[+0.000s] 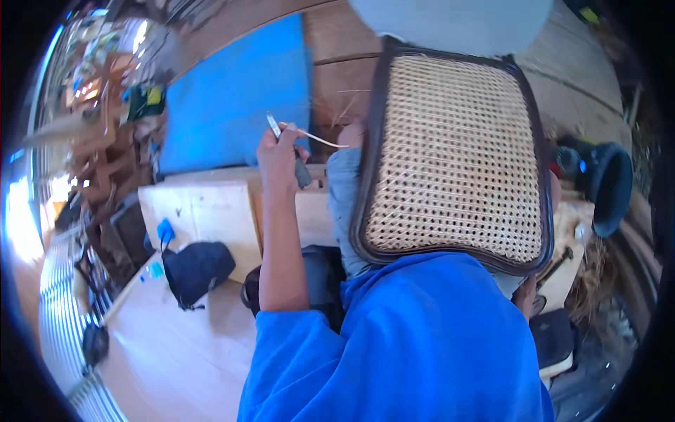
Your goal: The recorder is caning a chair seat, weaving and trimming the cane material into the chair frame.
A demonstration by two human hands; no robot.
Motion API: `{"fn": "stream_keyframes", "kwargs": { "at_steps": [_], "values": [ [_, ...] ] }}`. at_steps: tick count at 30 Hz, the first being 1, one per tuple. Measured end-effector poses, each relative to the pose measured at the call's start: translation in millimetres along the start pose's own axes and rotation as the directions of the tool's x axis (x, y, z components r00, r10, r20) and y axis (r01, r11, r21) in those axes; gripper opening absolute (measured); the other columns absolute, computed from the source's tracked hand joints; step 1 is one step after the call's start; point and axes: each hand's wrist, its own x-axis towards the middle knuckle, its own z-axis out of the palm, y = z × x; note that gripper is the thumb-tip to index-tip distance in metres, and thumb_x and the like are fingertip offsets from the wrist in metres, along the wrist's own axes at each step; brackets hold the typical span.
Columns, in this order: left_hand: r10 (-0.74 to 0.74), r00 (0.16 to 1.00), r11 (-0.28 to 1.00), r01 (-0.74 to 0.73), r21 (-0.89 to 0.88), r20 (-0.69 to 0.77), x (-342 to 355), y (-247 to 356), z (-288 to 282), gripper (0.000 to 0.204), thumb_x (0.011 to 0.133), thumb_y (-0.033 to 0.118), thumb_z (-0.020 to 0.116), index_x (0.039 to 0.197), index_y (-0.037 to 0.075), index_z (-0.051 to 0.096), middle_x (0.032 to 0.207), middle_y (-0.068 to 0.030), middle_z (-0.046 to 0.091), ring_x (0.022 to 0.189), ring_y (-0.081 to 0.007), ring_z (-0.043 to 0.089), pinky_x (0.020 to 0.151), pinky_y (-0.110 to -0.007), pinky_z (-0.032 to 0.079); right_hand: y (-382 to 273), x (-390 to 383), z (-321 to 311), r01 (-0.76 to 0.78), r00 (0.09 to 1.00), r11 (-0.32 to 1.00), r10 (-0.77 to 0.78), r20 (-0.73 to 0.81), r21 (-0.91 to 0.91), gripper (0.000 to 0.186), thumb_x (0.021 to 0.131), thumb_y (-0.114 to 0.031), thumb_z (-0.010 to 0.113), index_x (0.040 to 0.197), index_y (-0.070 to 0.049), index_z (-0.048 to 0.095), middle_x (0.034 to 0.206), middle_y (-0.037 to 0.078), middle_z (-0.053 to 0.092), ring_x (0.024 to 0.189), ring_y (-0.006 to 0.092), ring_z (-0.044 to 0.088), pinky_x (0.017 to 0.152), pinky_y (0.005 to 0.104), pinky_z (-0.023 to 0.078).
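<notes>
My left hand (283, 144) is raised left of a dark-framed seat panel with woven cane (453, 155), which lies over my legs in grey-blue trousers (343, 197). The hand is closed on a tool (303, 172) with a dark handle and a pale metal blade pointing up. A thin pale strip (322, 138) extends rightward from that hand. My right hand (524, 299) seems to be low beside the panel's lower right corner, mostly hidden behind it and my blue shirt; its fingers cannot be made out.
A blue mat (232, 91) lies ahead left on boards, near a light wooden box (200, 204) with a black bag (200, 271) against it. A pale round surface (450, 21) is beyond the panel. A dark cylindrical object (608, 190) and loose fibres (598, 281) are at right; cluttered wood is at left.
</notes>
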Motion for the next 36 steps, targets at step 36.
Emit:
{"fn": "stream_keyframes", "kwargs": {
  "at_steps": [36],
  "values": [
    [0.216,0.731,0.873,-0.441,0.207,0.647,34,-22,213,0.046,0.097,0.039,0.042,0.095,0.0,0.066,0.092,-0.0214,0.064,0.084,-0.0372,0.062,0.075,-0.041,0.048,-433,222,11,0.448,0.651,0.851,-0.521,0.551,0.275,0.05,0.073,-0.04,0.075,0.11,-0.009,0.062,0.093,0.006,0.065,0.083,0.0168,0.061,0.078,0.0313,0.049]
  ]
}}
